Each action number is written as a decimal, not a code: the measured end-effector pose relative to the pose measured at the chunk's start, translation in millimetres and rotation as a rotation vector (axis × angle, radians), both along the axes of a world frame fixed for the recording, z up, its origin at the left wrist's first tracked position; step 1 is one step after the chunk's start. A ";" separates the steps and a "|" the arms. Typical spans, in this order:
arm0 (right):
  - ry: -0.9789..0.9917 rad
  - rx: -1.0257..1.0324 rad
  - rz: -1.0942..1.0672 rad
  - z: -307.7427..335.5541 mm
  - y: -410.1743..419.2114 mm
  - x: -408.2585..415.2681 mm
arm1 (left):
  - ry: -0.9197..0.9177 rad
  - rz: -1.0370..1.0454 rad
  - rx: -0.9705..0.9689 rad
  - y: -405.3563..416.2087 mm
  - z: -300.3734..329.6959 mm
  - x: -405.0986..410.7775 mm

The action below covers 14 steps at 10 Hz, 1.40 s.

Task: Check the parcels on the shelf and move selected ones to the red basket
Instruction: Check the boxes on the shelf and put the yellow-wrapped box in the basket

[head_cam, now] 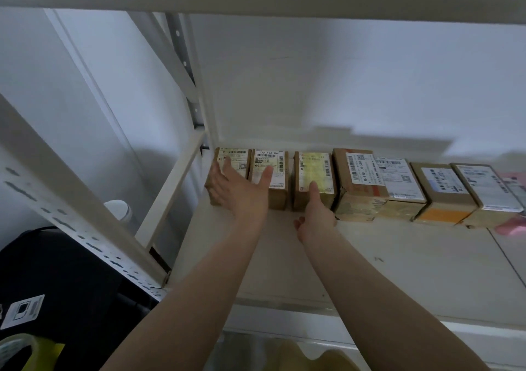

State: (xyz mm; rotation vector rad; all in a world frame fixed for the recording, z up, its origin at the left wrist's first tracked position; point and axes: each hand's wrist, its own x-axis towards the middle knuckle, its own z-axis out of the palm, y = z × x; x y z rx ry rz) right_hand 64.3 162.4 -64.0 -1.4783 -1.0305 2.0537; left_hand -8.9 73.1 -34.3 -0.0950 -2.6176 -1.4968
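Several brown cardboard parcels with white labels stand in a row at the back of a white shelf (370, 262). My left hand (239, 191) is spread flat, fingers straight, against the fronts of the two leftmost parcels: the first parcel (234, 158) and the second parcel (274, 168). My right hand (316, 214) reaches to the third parcel (314, 171), which has a yellowish label; its index finger points up onto that parcel's front and the other fingers are loosely curled. Neither hand holds anything. The red basket is not in view.
More parcels (358, 183) continue to the right, ending with a pink package (512, 200) at the frame's edge. A white shelf upright (85, 222) slants at the left, with a black bag (57, 285) and a tape roll (25, 350) below. Another shelf board runs overhead.
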 end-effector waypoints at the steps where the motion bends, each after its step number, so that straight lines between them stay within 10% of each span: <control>1: 0.027 -0.005 -0.021 0.1 13.0 -2.5 | 0.044 -0.129 -0.134 27.3 1.3 14.4; 6: -0.091 -0.059 -0.057 -10.9 19.1 9.6 | 0.176 -0.223 -0.553 55.1 -25.2 32.6; 14: 0.370 -0.088 -0.144 -6.3 -14.1 53.1 | 0.236 -0.243 -0.139 24.1 -38.4 80.7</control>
